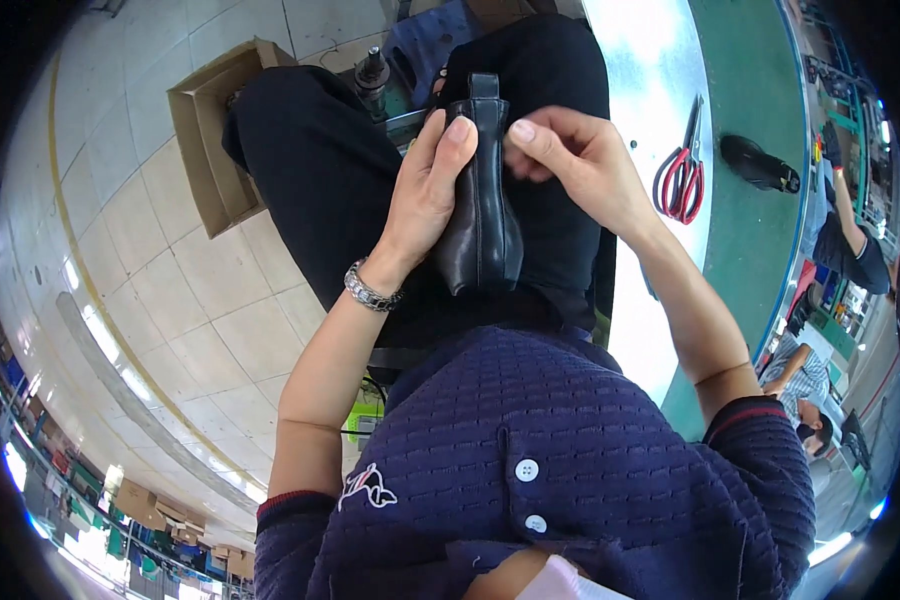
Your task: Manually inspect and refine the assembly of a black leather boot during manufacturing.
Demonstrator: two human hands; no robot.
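Note:
A black leather boot upper [480, 215] with a pull loop at its top edge rests over my lap, its seam strip facing me. My left hand [430, 175] grips its left side near the opening, thumb lying on the leather. At the right edge of the opening, my right hand [575, 160] has its fingers curled with the thumb over them. The curled fingertips are slightly blurred, and whatever they pinch, if anything, is too small to make out.
To my right is a white work surface [660, 300] with red-handled scissors [682, 180]. Beyond it, a black shoe [760, 165] lies on a green surface [745, 240]. An open cardboard box [220, 150] and a metal post [373, 75] stand beside my knees. Other people are at the far right.

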